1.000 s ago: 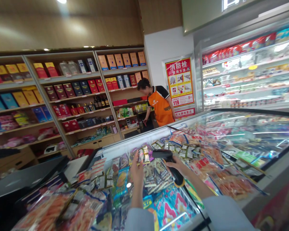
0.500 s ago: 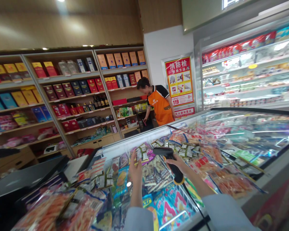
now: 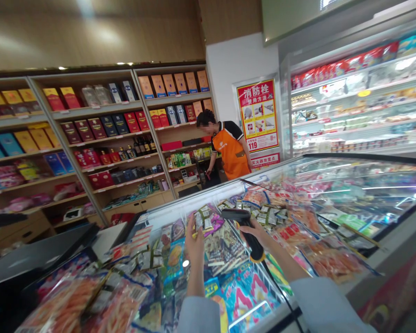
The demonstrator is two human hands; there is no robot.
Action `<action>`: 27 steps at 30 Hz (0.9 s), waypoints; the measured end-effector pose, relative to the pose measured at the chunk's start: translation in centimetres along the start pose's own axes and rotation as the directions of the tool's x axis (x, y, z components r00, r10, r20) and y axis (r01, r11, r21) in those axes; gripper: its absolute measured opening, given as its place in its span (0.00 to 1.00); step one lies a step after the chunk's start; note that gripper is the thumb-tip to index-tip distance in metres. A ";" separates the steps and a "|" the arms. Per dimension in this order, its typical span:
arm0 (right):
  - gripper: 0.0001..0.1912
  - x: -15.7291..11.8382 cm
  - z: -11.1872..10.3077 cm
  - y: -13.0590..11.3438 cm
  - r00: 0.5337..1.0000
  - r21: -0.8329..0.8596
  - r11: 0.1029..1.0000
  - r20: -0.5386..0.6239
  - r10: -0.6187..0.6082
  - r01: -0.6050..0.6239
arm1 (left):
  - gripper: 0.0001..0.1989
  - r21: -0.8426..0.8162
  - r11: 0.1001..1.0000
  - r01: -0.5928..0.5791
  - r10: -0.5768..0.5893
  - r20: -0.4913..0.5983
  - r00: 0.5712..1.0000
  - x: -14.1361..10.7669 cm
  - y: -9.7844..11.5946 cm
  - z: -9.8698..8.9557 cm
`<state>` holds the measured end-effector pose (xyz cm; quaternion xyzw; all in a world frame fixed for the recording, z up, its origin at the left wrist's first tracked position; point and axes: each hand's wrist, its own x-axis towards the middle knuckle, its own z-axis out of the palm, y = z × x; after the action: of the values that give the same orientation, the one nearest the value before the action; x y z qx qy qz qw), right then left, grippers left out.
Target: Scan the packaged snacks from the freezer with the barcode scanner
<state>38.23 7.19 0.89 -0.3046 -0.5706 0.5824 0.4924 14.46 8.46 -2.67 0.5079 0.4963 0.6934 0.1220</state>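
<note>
Your left hand [image 3: 194,243]: fingers pinching left edge of small packet [image 3: 207,218], above freezer display, just left of scanner [image 3: 236,214]. Your right hand [image 3: 255,235]: fingers wrapped round scanner's handle; trigger finger unclear. Best hold packet flat, printed code uncovered, squarely facing scanner head; tilt if film glares; leave cord [image 3: 279,289] slack. Count: one scanner, one cord, one co-worker [image 3: 231,150] far side, six orange-blue boxes [image 3: 169,84] on far top shelf; freezer packs [image 3: 251,289] overlap, uncountable.

The red-and-yellow fire-hydrant poster [image 3: 258,115] reads "消防栓 使用方法" and "119"; the red sign [image 3: 265,161] below reads "灭火器放置点".
</note>
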 end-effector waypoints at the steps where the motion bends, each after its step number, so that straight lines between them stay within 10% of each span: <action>1: 0.16 0.0 0.0 0.0 1.000 -0.001 1.000 0.005 -0.005 0.005 | 0.28 -0.003 1.000 0.000 0.000 0.003 1.000 0.0 0.0 0.0; 10: 0.20 0.1 -0.3 0.5 0.993 0.089 0.996 -0.112 0.032 -0.022 | 0.27 -0.006 1.000 0.015 -0.016 -0.029 0.999 0.1 1.2 -0.3; 18: 0.18 -1.7 2.1 -4.1 0.996 0.107 0.992 -0.075 -0.051 0.059 | 0.32 -0.018 0.997 0.076 -0.077 -0.099 0.992 0.7 6.6 -2.7; 27: 0.16 -0.6 12.2 -5.4 0.984 0.201 0.971 0.093 -0.151 0.130 | 0.30 0.108 0.994 -0.008 0.031 -0.214 0.976 2.9 12.2 -12.5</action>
<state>28.48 1.44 7.93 -0.1819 -0.5568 0.6145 0.5285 6.94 -2.45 9.08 0.4405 0.5376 0.7182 0.0334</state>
